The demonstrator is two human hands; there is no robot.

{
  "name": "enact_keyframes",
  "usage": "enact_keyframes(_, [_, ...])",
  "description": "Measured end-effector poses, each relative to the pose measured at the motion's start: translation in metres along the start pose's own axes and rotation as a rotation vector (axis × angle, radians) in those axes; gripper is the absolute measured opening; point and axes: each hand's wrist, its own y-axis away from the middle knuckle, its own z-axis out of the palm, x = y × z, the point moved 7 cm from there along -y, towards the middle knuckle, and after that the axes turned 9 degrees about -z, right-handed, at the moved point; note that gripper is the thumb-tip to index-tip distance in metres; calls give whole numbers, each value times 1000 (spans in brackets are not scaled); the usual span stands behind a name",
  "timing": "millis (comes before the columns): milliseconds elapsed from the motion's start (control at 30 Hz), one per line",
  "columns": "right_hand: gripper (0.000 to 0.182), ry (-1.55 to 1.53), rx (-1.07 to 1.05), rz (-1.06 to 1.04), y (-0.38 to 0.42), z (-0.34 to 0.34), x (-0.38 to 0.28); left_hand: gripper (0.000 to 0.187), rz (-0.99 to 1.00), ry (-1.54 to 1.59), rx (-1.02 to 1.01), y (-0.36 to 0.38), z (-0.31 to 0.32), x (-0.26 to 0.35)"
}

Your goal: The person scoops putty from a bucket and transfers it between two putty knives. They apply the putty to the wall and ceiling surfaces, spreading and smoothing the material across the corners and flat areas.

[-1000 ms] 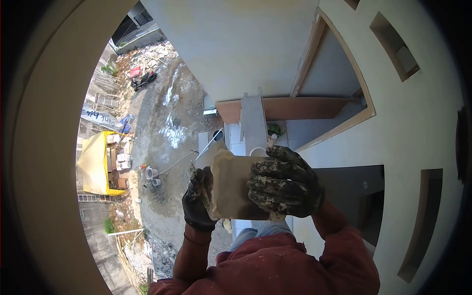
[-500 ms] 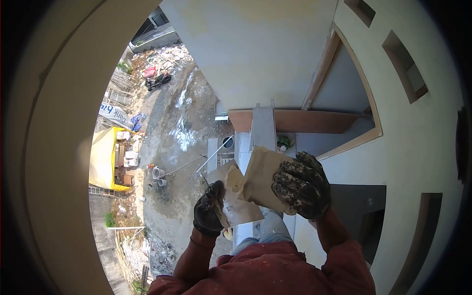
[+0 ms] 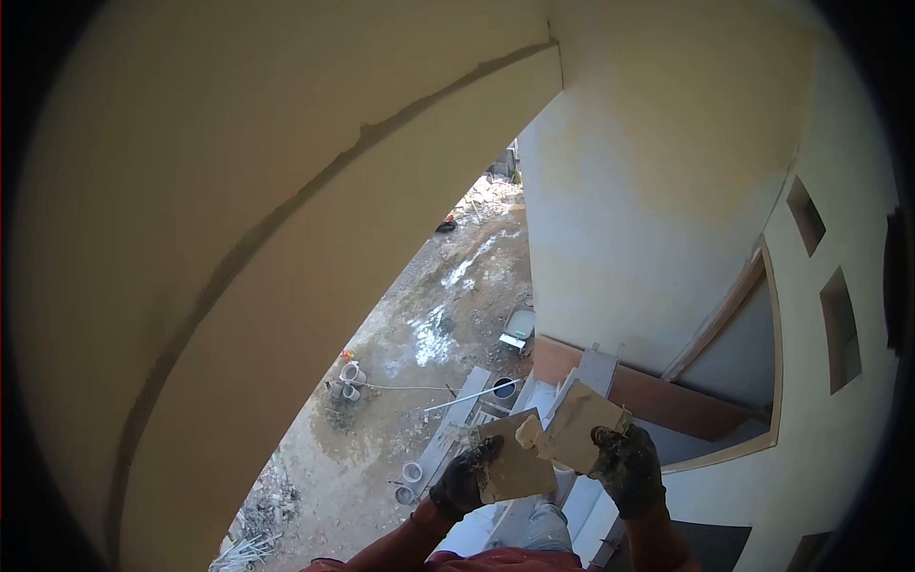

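Observation:
My left hand, in a dark, smeared glove, is closed on a flat plate at the lower middle. Closed on a second flat plate is my right hand, gloved and spotted with pale paste. The plates' inner edges meet or nearly meet, and a lump of beige paste sits there. Both are held low in front of my body, tilted, above a narrow ledge.
A large beige surface with a dark uneven line fills the upper left. Far below lie ground, buckets and planks. A reddish-brown board and a framed opening are at right.
The view has tilted up, so the beige surface fills more of it and my hands sit lower. The right plate has turned, and my right fingers now show at its edge rather than across its face.

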Motion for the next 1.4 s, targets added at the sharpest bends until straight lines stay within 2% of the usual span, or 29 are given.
enact_keyframes(33, [21, 48, -79, 115, -4, 5, 13, 44, -49, 47, 74, 2, -1, 0])
enact_keyframes(67, [21, 52, -110, 104, -10, 11, 14, 44, -95, 97, 149, 4, -2, 1])
enact_keyframes(133, [29, 278, -247, 96, -19, 22, 16, 45, 35, 569, -382, -13, -17, -18])
enact_keyframes(167, [29, 283, -266, 87, -26, 26, 19, 45, 56, 570, -389, -9, -9, -6])
enact_keyframes(233, [28, 218, -158, 104, -46, 26, 24, 46, -103, 453, -67, -3, -4, 6])
enact_keyframes(367, [26, 72, -220, 135, -73, 42, 19, 48, 3, 479, -135, -15, -21, 12])
enact_keyframes(433, [27, 359, -283, -20, -84, 56, 1, 48, 48, 624, -260, -16, -21, 20])
enact_keyframes(567, [27, 317, -273, 7, -113, 56, 9, 50, 100, 596, -213, -10, -21, 34])
enact_keyframes(633, [26, 377, -170, -63, -122, 47, 7, 50, 166, 684, -210, -5, -25, 40])
enact_keyframes(667, [23, 373, -153, -218, -125, 39, 6, 50, 163, 696, -200, -1, -22, 42])
enact_keyframes(700, [30, 301, -37, -58, -125, 40, 3, 53, 261, 688, -320, 11, -1, 67])
enact_keyframes(733, [30, 250, -14, -83, -122, 41, -2, 57, 354, 684, -435, 23, 13, 80])
enact_keyframes(767, [30, 204, 16, -103, -116, 38, -5, 62, 289, 760, -255, 11, -10, 63])
enact_keyframes(800, [29, 208, 48, -98, -107, 42, -12, 68, 310, 753, -329, 29, 12, 82])
enact_keyframes(833, [28, 216, 81, -93, -94, 45, -18, 64, 301, 722, -331, 30, 9, 80])
enact_keyframes(900, [27, 176, 22, -78, -73, 56, -27, 50, 602, -342, 226, 49, -12, 83])
enact_keyframes(933, [28, 148, 12, -3, -58, 76, -34, 50, 592, -330, 224, 49, -19, 74])
enact_keyframes(967, [28, 119, 1, 69, -44, 90, -34, 42, 623, -303, 300, 51, -30, 66])
enact_keyframes(1033, [32, 71, -113, 156, -21, 102, -22, 35, 657, -276, 365, 57, -42, 55])
enact_keyframes(1100, [41, 250, -287, 37, -2, 131, -24, 38, 1101, -1336, 740, 86, -14, 60])
enact_keyframes(1133, [46, 350, -361, -59, 8, 145, -24, 44, 1167, -1349, 734, 93, -13, 60])
enact_keyframes(1167, [47, 377, -390, -64, 14, 153, -23, 44, 1190, -1342, 710, 103, -2, 71])
enact_keyframes(1233, [49, 281, -363, 108, 18, 164, -15, 50, 1192, -861, 370, 124, 22, 108])
enact_keyframes(1267, [50, 293, -374, 106, 18, 167, -17, 56, 1177, -897, 297, 122, 21, 108])
enact_keyframes(1333, [46, 763, -593, -447, 19, 171, -33, 61, 1228, -983, 310, 126, 17, 110])
enact_keyframes(1367, [44, 969, -588, -748, 24, 171, -41, 62, 1238, -1015, 325, 126, 14, 106])
enact_keyframes(1400, [41, 879, -643, -623, 27, 176, -41, 56, 1226, -999, 349, 129, 10, 105])
